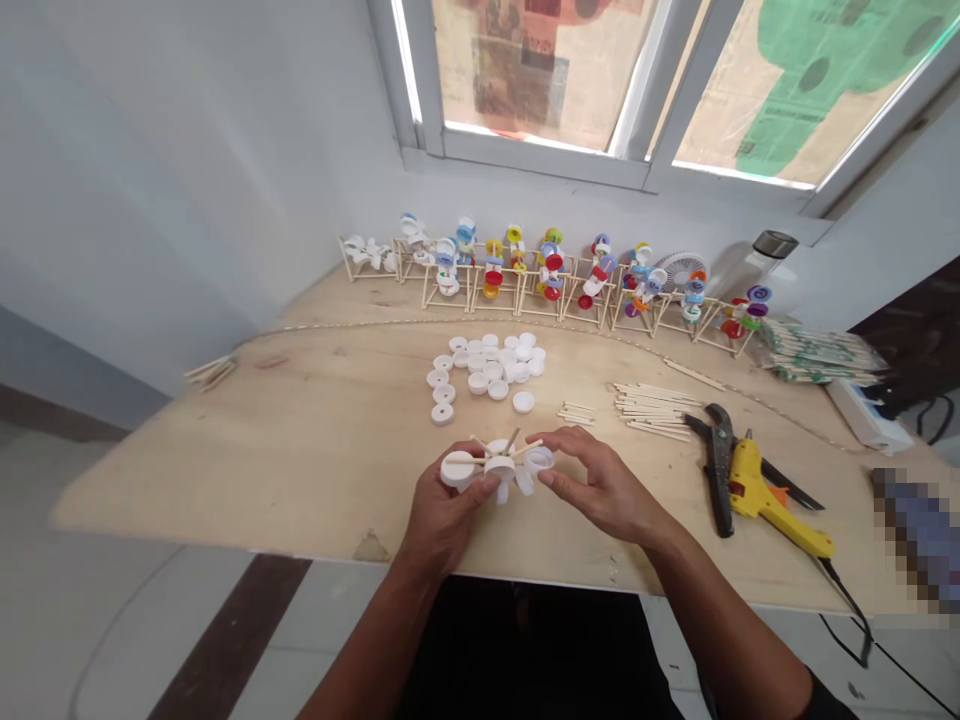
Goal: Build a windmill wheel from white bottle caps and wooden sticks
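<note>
Near the table's front edge I hold up a small wheel of white bottle caps and thin wooden sticks (pixel 499 466). My left hand (pixel 448 510) is closed around its left side, the thumb on a cap at the middle. At its right side my right hand (pixel 592 478) pinches a white cap (pixel 538 459) between thumb and fingers, by the end of a stick. Whether that cap is fixed to the stick I cannot tell. Beyond my hands lies a group of loose white caps (pixel 491 365), some with a hole in the middle.
On the right lie short sticks (pixel 576 412), longer sticks (pixel 654 408), black cutters (pixel 718 470) and a yellow glue gun (pixel 772 497) with its cord. Stick frames with coloured cap wheels (pixel 551 270) line the wall. A bottle (pixel 761 265) and a power strip (pixel 870 418) are at the back right.
</note>
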Motion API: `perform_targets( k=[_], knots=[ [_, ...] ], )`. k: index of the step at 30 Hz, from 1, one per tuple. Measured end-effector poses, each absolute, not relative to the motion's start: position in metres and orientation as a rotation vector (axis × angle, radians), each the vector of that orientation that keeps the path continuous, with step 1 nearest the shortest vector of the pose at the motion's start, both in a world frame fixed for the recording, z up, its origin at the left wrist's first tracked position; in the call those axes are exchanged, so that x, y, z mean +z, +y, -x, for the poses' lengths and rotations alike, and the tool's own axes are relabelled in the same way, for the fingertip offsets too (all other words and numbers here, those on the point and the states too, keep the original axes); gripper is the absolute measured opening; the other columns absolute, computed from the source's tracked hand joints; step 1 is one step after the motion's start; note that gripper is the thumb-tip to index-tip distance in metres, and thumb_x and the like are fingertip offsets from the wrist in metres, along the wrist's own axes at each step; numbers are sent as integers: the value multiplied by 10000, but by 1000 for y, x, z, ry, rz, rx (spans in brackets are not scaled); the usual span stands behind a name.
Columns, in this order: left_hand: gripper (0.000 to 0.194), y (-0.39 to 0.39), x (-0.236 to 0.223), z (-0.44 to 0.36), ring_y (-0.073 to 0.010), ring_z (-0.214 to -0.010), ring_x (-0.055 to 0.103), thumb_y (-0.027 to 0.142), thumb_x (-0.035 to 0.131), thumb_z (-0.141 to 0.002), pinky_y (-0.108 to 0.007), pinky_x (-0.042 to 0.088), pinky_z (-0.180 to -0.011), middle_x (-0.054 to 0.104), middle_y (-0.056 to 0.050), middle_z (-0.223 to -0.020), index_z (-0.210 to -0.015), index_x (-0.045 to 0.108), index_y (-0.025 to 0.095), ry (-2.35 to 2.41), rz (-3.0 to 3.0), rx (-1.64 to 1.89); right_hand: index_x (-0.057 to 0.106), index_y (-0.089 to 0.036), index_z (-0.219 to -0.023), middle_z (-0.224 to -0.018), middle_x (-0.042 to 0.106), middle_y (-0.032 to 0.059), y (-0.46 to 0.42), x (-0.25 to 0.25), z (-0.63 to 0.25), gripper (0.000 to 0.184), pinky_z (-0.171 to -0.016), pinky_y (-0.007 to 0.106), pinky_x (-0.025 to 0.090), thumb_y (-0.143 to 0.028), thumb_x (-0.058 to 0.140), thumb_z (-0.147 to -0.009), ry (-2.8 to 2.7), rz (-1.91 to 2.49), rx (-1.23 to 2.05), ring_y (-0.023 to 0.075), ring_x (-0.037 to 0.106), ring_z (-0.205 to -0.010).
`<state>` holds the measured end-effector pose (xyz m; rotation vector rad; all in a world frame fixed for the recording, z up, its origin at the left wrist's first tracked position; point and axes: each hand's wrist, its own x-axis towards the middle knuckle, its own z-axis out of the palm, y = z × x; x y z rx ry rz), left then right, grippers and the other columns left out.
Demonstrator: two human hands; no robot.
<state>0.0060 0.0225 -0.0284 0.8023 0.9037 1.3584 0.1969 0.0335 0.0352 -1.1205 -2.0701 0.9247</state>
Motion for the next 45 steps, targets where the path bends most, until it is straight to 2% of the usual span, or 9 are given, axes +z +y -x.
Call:
perform_targets(
  k=[16, 26, 33, 45],
  knots=[
    [391, 20, -25, -7, -124, -670, 524, 318, 823, -550, -236, 412, -655, 586, 20, -719, -835, 604, 164, 923, -739, 1365, 581, -234, -1163, -1127, 631, 60, 31, 36, -196, 293, -932, 392, 404, -245, 555, -871, -2088, 1094, 917, 203, 541, -1051],
    [411, 20, -26, -9, -111, -667, 555, 290, 849, -509, -219, 425, -645, 634, 22, -729, -840, 637, 173, 925, -650, 1409, 542, -262, -1207, -1163, 618, 48, 21, 25, -201, 385, -1001, 426, 363, -308, 600, -829, -1851, 1180, 939, 210, 509, -1147],
    [446, 21, -26, -11, -134, -671, 586, 297, 866, -463, -252, 449, -649, 656, 2, -743, -831, 647, 172, 952, -617, 1442, 592, -224, -1151, -1114, 663, 68, 12, 15, -200, 335, -941, 423, 410, -339, 572, -837, -1580, 1362, 1024, 213, 595, -1032],
    [411, 20, -26, -10, -129, -676, 569, 299, 829, -540, -253, 435, -662, 636, 10, -739, -869, 620, 168, 932, -683, 1389, 602, -249, -1163, -1163, 628, 60, 17, 16, -185, 378, -948, 435, 409, -352, 616, -800, -1652, 1322, 1017, 211, 572, -1030]
  ],
)
